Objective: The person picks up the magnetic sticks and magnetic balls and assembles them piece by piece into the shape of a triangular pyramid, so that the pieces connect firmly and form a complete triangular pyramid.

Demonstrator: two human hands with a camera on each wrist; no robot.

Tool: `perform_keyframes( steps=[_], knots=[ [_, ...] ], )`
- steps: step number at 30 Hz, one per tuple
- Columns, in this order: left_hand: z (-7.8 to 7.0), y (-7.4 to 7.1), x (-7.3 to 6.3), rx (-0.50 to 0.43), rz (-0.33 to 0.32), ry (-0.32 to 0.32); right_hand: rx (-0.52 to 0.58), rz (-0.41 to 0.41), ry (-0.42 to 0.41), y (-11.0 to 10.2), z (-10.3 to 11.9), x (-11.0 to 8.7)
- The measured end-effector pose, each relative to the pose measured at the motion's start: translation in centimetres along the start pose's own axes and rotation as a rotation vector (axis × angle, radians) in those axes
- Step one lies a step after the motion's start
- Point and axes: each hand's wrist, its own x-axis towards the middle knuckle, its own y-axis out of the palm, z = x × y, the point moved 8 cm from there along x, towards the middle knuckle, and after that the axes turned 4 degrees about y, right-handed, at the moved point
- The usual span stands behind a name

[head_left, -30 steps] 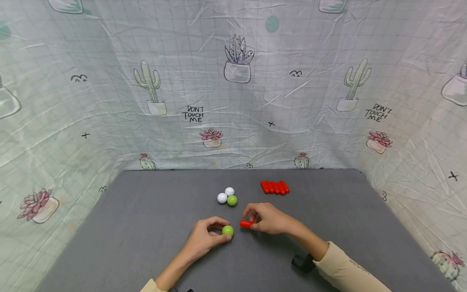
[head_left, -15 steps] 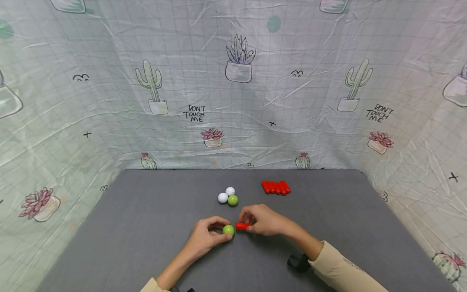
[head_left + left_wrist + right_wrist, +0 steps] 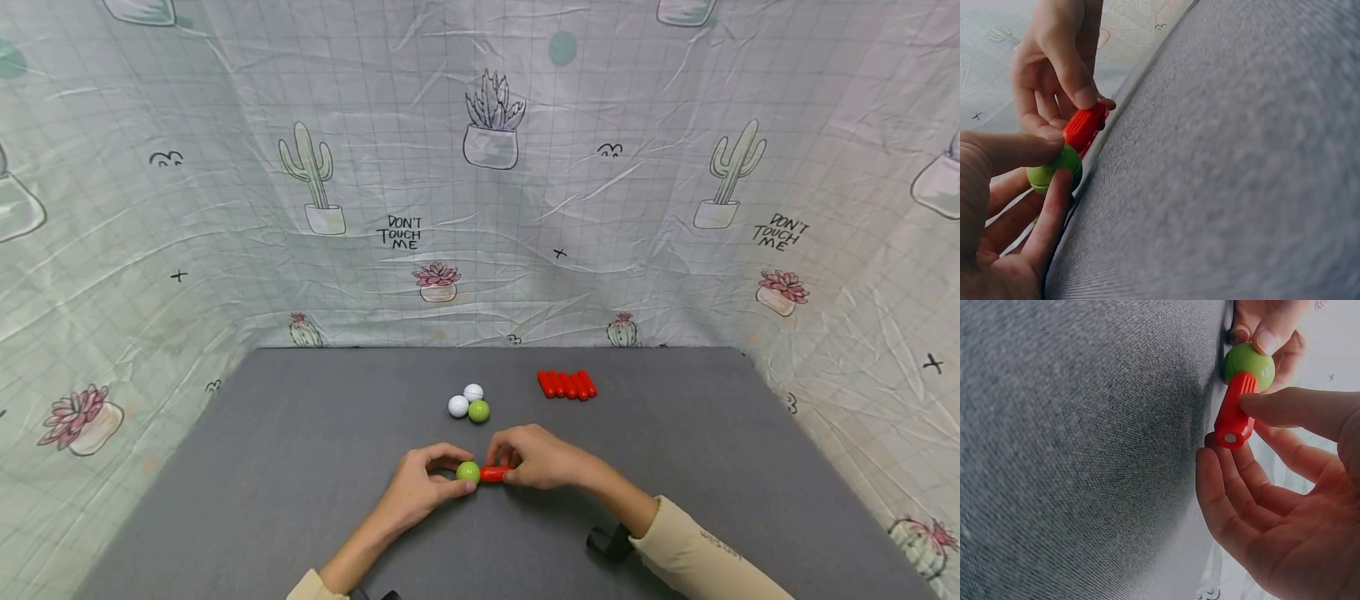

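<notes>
Near the front middle of the table, my left hand pinches a green ball between thumb and fingers. My right hand grips a short red rod, its left end right up against the ball. Ridges run along the rod in the right wrist view, and a silver disc shows in its near end. From the left wrist side, the green ball has a seam around it and the red rod meets it from beyond.
Behind the hands, two white balls cluster with another green ball. Several red rods lie side by side at the back right. A patterned cloth hangs behind the grey table. A black strap hangs at the right wrist.
The right hand has brought the red rod left and slightly toward the front, from a gap beside the green ball to its side. The left hand has stayed almost still.
</notes>
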Motion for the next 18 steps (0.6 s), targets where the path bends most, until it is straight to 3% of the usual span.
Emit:
perform_keyframes(
  steps=[18],
  knots=[
    [-0.08, -0.53, -0.13, 0.048, 0.012, -0.008, 0.089, 0.019, 0.006, 0.09, -0.75, 0.48]
  ],
)
